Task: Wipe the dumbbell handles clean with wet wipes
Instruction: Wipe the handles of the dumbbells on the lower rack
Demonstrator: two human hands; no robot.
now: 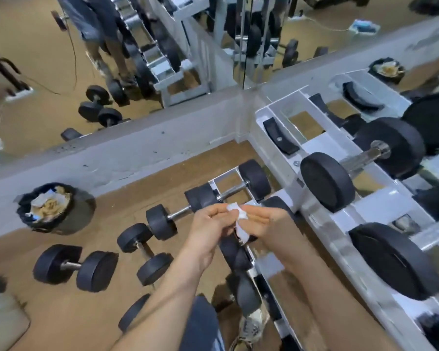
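Pinching a crumpled white wet wipe [240, 221] between them, the left hand [209, 225] and the right hand [262, 221] meet in the air, fingers of both curled onto the sheet, whose lower end hangs just under the right fingers. Directly beyond the hands lies a small dumbbell [180, 213] with a chrome handle and black round ends, none of it touched by the wipe. Two more black dumbbells rest on the brown floor [69, 323] to the left: a near dumbbell [145, 250] angled toward the person and a far-left dumbbell [71, 265] lying crosswise. On the right runs a white rack [322, 219], carrying a large dumbbell [357, 163] on its upper tier. Against the grey wall base stands a dark bin [71, 214] full of crumpled paper, and a mirror [48, 46] fills the wall above.
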